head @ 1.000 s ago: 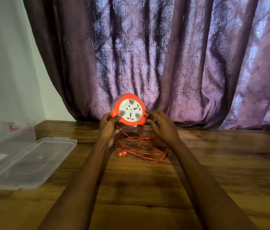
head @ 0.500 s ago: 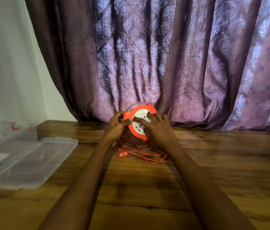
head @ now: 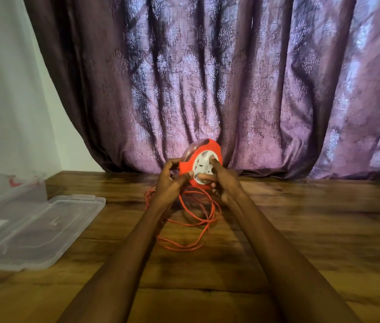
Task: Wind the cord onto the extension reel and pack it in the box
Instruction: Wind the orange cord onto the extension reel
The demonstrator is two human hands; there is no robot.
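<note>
The orange extension reel point(head: 204, 151), with a white socket face, is held upright above the wooden table in front of the curtain. My left hand point(head: 172, 181) grips its left rim, thumb on the front. My right hand point(head: 223, 180) holds the right side, with fingers curled onto the white face. The thin orange cord point(head: 193, 220) hangs from the reel and lies in loose loops on the table between my forearms. The clear plastic box point(head: 4, 190) stands at the far left, and its clear lid point(head: 44, 229) lies flat beside it.
A purple patterned curtain point(head: 231, 85) hangs right behind the reel along the table's back edge. A white wall point(head: 4, 89) rises at the left. The wooden table point(head: 312, 229) stretches wide to the right of my arms.
Both hands have lifted the reel and tilted its face to the right. The cord loops have spread nearer to me, and the plug seen earlier is hidden behind my left arm.
</note>
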